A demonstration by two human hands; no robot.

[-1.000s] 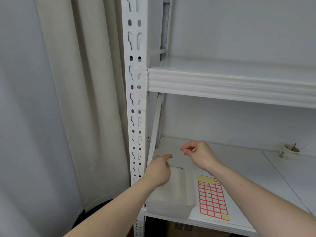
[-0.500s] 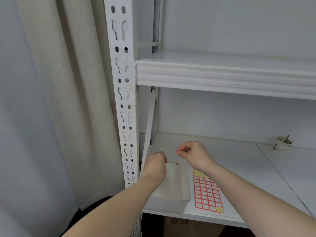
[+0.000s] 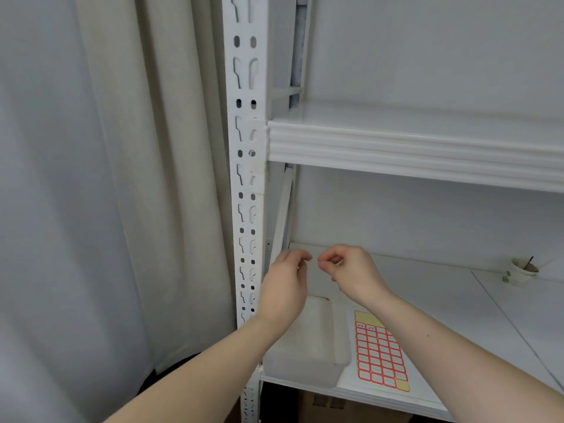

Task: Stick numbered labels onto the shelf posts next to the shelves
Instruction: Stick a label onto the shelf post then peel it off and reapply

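— Presently, where do the hands stand?
— Centre of frame, above the lower shelf. Left hand and right hand nearly meet, fingers curled and fingertips pinched; whether a label sits between them, I cannot tell.
— And the labels?
— Label sheet lies flat at lower right beside a clear tray. Shelf post rises just left of the hands.

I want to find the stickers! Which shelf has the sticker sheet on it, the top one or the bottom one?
The bottom shelf. The red-and-yellow sticker sheet lies near its front edge, beside a clear plastic tub. The top shelf shows none.
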